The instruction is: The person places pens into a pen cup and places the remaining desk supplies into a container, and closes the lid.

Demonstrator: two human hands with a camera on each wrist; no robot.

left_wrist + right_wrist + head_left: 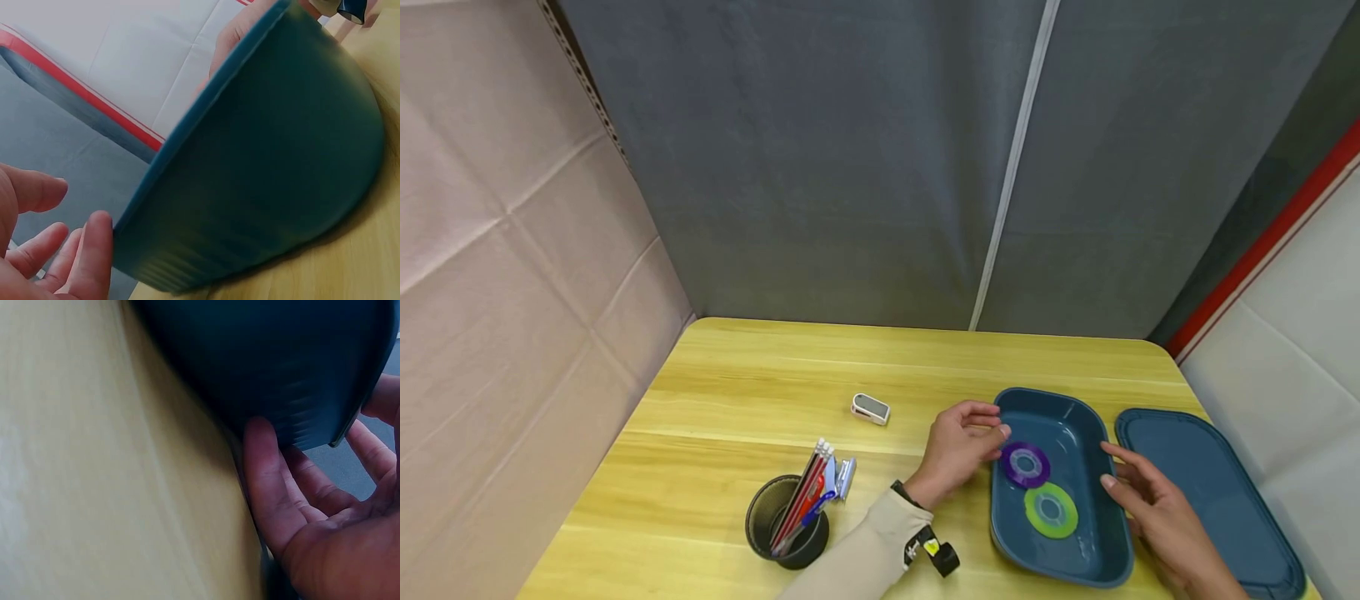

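A dark blue plastic tub (1063,400) sits on the table between my two hands. In it lie a purple ring-shaped disc (1038,472) and a lime-green one (1067,524), each with a pale centre like a roll of tape. My left hand (961,444) is at the tub's left side, fingers loosely bent; in the left wrist view its fingertips meet the outer wall near the rim. At the right side, my right hand (1161,504) has its index finger and thumb tips right at the rim, with other fingers along the outer wall in the right wrist view.
Right of the tub lies a flat blue lid (1213,492). A black pen cup (767,512) with pencils, pens and a silvery item stands left of my left forearm. A small white-and-grey object (871,408) lies farther back. Grey curtain panels (850,208) rise behind the table.
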